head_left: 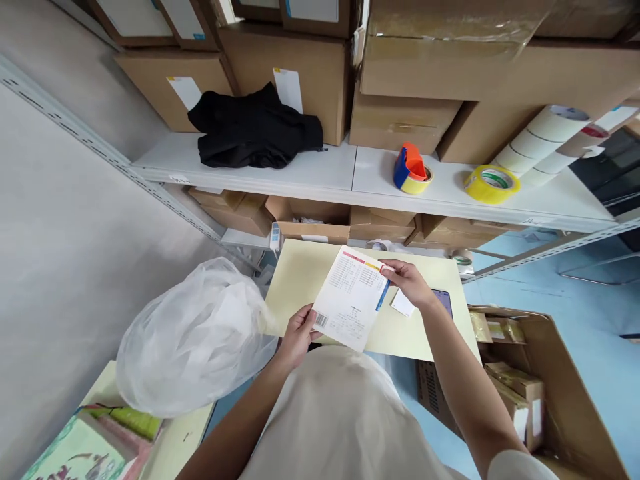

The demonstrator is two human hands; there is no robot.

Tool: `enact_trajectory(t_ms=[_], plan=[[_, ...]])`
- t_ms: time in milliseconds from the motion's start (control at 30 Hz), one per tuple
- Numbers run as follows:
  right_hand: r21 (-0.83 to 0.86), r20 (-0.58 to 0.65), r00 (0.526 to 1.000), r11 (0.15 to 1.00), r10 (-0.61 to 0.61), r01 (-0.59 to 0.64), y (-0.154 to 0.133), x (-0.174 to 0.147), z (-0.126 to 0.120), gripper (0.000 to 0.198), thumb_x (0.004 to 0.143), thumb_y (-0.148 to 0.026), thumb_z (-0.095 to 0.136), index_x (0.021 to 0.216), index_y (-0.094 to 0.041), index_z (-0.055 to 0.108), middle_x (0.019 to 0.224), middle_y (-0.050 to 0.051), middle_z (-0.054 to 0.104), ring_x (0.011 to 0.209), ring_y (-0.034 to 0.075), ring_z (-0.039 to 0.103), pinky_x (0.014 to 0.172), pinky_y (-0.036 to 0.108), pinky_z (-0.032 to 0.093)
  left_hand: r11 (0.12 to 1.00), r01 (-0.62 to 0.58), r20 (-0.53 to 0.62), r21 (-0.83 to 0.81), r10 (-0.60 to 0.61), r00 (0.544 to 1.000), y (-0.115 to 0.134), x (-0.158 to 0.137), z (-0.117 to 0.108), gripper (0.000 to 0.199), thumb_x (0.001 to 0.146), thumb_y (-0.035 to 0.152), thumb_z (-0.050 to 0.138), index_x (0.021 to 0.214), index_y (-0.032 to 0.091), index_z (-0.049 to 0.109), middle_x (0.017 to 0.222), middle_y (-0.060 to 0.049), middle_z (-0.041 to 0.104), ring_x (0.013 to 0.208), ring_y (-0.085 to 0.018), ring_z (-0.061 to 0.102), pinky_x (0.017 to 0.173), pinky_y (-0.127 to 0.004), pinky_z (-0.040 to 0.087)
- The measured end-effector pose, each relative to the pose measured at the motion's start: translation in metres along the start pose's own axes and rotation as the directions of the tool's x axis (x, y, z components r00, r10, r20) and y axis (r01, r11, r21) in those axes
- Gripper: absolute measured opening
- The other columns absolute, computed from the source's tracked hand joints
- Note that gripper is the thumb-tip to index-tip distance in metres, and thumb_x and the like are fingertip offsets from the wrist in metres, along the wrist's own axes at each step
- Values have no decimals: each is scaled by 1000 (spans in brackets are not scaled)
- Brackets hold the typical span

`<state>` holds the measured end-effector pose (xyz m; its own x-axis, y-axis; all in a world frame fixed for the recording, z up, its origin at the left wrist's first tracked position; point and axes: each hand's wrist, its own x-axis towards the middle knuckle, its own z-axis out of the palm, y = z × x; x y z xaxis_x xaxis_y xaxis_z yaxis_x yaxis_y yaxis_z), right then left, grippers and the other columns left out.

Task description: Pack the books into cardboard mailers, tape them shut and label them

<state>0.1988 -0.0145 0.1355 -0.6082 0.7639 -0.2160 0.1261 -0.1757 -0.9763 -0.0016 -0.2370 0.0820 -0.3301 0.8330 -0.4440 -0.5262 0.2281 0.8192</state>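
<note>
White and printed, the sheet [350, 307] lies at the centre of the view, slanted between my two hands, over the near part of a pale yellow bench [295, 267]. My left hand [299, 332] is closed in a pinch on its lower left edge, beside the barcode [321, 321], with the thumb on the printed face. My right hand [406, 283] is likewise closed, gripping the upper right corner, where bands of red, yellow and blue run along the margins. Whether the sheet is a single leaf or a thin booklet, I cannot tell.

On the bench, just right of the sheet, is a small white card [403, 304]; beyond it lies a phone [443, 300], partly covered by my right forearm. To my left, a bulky translucent plastic bag [185, 347] reaches to the bench's left edge.

Behind the bench, a grey shelf [335, 175] carries, from left to right, a crumpled black garment [260, 130], an orange and blue tape dispenser [411, 163], a yellow roll of tape [483, 192] and a row of white rolls [537, 140]. Brown cartons [410, 120] stand behind these. At lower right, an open carton [575, 353] contains smaller boxes [515, 383].
</note>
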Motion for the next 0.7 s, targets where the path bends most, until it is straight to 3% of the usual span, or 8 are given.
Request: enact_trajectory(t_ms=[100,167,700], plan=[[89,-207,977,993,-53,73,3,0,3,44,65,-45,75,98,-18,65,81,3,71,71,17,63,63,31,51,996,43,72,76,-49,996,0,-6,0,47,70,46,73,108,20,67,107,-9,69,99,-22,64,83,-34,53],[100,-250,965,990,-75,102,1,0,5,42,65,-46,76,94,-18,64,78,3,70,68,16,63,61,30,49,988,47,91,146,-61,994,1,-10,1,47,67,42,76,107,19,68,108,-10,69,102,-23,63,86,-34,52],[117,-277,960,990,-47,82,6,-19,12,42,66,-48,74,95,-20,64,79,1,70,70,15,63,60,27,47,967,14,75,255,-34,997,-1,-22,-5,51,64,46,76,105,16,68,107,-11,70,96,-23,66,84,-36,54]])
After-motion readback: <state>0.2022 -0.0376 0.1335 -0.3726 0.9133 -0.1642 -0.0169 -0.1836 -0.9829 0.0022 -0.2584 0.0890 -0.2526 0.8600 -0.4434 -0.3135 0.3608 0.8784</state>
